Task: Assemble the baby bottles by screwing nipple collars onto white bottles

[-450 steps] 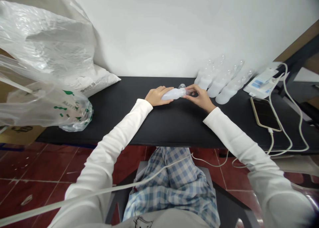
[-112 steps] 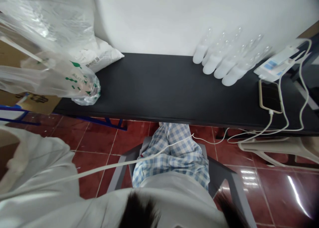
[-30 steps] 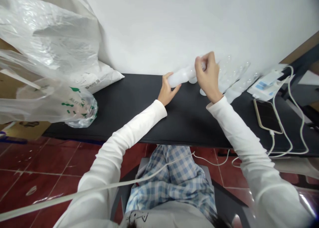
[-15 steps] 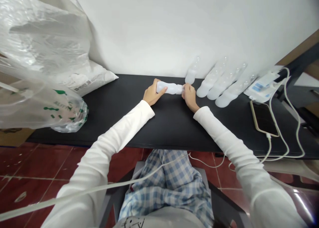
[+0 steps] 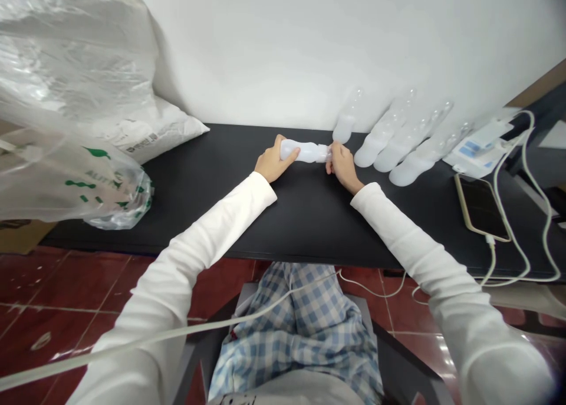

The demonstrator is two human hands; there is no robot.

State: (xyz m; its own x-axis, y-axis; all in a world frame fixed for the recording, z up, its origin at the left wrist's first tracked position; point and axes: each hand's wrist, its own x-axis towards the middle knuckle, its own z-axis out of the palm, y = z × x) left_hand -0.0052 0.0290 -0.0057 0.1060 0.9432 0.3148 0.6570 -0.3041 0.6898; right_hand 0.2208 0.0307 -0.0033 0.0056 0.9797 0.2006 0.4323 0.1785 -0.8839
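Observation:
A translucent white bottle (image 5: 305, 151) lies sideways between my hands above the black table (image 5: 194, 198). My left hand (image 5: 275, 160) is wrapped round its wider left end, the thumb along its front. At the clear right end, the fingers of my right hand (image 5: 342, 162) are closed on the bottle's tip. Just beyond that hand, a similar bottle (image 5: 345, 122) stands near the wall. Several more such bottles (image 5: 411, 168) stand in a slanting row to the right.
At the left are a large white plastic bag (image 5: 79, 57) and a clear bag with green print (image 5: 119, 187). On the right lie a phone (image 5: 481, 207), a white-and-blue packet (image 5: 477, 148) and white cables (image 5: 504, 207). Another cable crosses above my lap.
The view has shifted a little, so the standing bottles and phone appear further right. My right hand has moved slightly right at the tip, showing more of the bottle's clear end.

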